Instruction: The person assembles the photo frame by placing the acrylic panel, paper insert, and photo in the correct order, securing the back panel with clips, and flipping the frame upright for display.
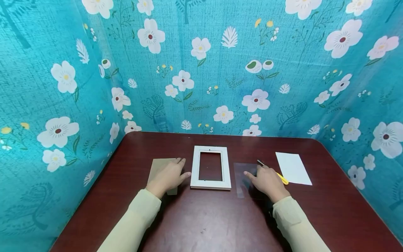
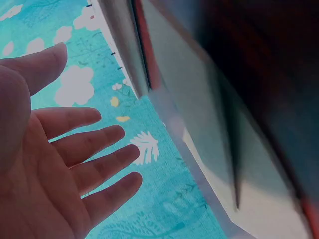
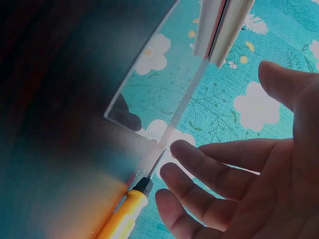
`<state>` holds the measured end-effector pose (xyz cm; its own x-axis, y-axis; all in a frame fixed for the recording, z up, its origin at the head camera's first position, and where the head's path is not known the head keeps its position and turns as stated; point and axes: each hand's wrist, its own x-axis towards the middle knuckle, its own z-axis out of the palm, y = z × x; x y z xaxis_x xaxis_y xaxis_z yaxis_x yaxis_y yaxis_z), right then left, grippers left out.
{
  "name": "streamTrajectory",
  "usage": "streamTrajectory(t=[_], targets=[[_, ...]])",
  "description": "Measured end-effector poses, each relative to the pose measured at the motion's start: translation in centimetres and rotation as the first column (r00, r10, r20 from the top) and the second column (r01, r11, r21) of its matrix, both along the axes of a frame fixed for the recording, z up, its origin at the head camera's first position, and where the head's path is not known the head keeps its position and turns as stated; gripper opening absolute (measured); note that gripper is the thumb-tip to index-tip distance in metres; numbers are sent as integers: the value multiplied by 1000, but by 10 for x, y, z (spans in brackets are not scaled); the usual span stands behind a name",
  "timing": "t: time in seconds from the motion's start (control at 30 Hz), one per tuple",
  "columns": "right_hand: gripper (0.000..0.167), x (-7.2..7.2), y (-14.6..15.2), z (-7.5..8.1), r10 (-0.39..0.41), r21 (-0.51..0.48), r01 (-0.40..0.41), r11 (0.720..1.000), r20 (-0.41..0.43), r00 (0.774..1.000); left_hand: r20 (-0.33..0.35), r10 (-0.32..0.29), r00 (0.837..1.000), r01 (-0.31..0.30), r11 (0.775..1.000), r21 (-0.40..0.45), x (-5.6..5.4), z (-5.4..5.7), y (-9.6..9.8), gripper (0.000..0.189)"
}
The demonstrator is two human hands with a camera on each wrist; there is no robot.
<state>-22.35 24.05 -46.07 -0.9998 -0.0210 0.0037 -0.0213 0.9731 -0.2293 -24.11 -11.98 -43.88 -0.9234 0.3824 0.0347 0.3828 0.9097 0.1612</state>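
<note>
My left hand (image 1: pixel 168 176) is low over a brown backing board (image 1: pixel 156 167), covering part of it, with fingers extended and thumb spread toward a white picture frame (image 1: pixel 195 168). In the left wrist view, nothing lies in the palm. The frame lies flat between my hands, its opening showing the tabletop. On the other side, my right hand (image 1: pixel 267 180) hovers around a clear plastic sheet (image 1: pixel 240 178), fingers loosely bent and holding nothing. A tool with a yellow handle (image 3: pixel 122 216) and thin metal shaft, like a screwdriver, lies just beyond the fingers, partly hidden in the head view.
A white rectangular card (image 1: pixel 293 168) lies at the right of the dark red-brown table (image 1: pixel 201 220). Blue floral cloth (image 1: pixel 204 77) hangs behind the table and along both sides.
</note>
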Motion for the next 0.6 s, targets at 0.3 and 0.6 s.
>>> streamTrajectory(t=[0.3,0.6], targets=[[59,1,2,3,-50,-6,51,999,72,996,7,-10,1000,10,1000,-19,-8,3,14,65],[63,-4,6,0,-103,-7,105,994,149,983,49,-2,999,3,999,-36,-30,1,30,49]])
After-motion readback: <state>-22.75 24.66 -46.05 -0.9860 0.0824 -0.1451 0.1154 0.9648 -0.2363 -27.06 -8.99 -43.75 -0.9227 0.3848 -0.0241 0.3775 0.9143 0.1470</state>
